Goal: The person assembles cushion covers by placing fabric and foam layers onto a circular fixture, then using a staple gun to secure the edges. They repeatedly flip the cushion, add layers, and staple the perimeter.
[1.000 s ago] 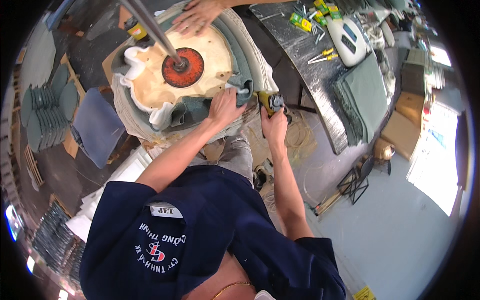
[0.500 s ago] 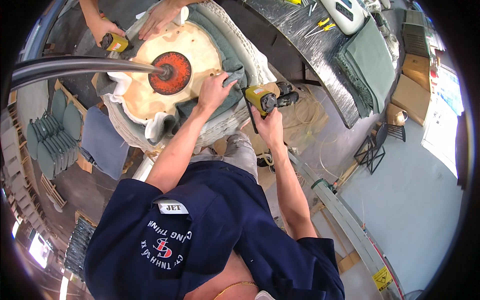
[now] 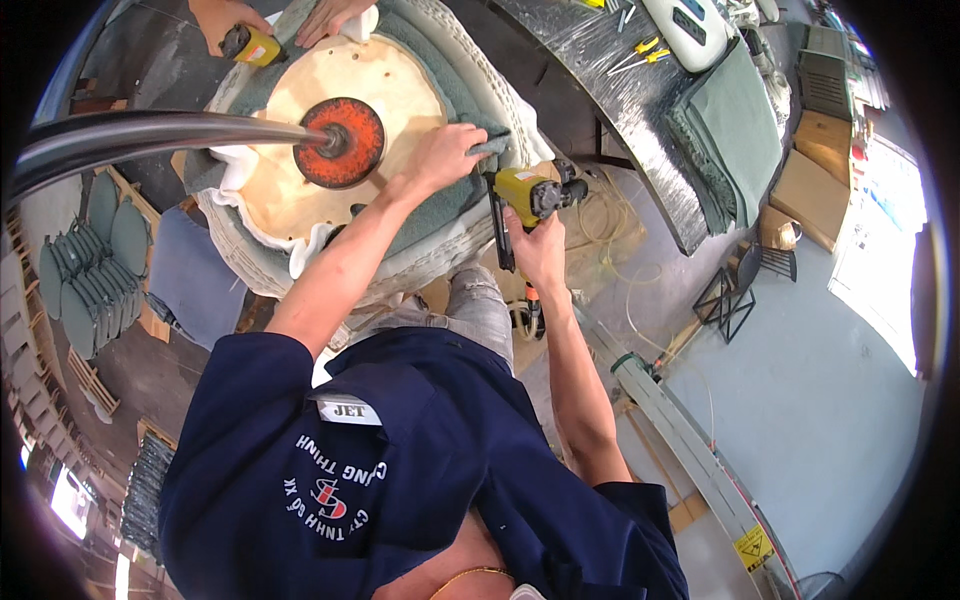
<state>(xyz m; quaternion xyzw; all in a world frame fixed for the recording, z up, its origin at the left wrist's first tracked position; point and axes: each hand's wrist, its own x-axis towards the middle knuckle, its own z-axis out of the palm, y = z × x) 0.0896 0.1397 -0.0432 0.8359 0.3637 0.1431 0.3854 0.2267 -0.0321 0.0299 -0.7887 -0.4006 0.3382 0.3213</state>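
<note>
With bent fingers my left hand (image 3: 445, 160) grips an edge of grey-green fabric (image 3: 488, 143) at the right side of a padded round piece. My right hand (image 3: 541, 250) is wrapped round a yellow and black staple gun (image 3: 523, 190), just right of the fabric and apart from it. A pale wooden board (image 3: 395, 90) lies on the padding, and a red disc (image 3: 362, 140) on a metal rod (image 3: 190, 130) rests on its middle. White wadding (image 3: 225, 240) shows round the outside.
At the far left, a co-worker's hand (image 3: 218, 20) holds another yellow staple gun (image 3: 260, 47); their other hand (image 3: 330, 17) lies on the piece's edge. A dark table (image 3: 610, 100) at the right bears folded green cloth (image 3: 735, 140) and yellow-handled pliers (image 3: 645, 52). A hose (image 3: 615, 255) loops below.
My left hand has moved right and farther away, drawing the fabric outward. My staple gun has tilted slightly. The co-worker's staple gun has moved right and away, toward the piece's far edge.
</note>
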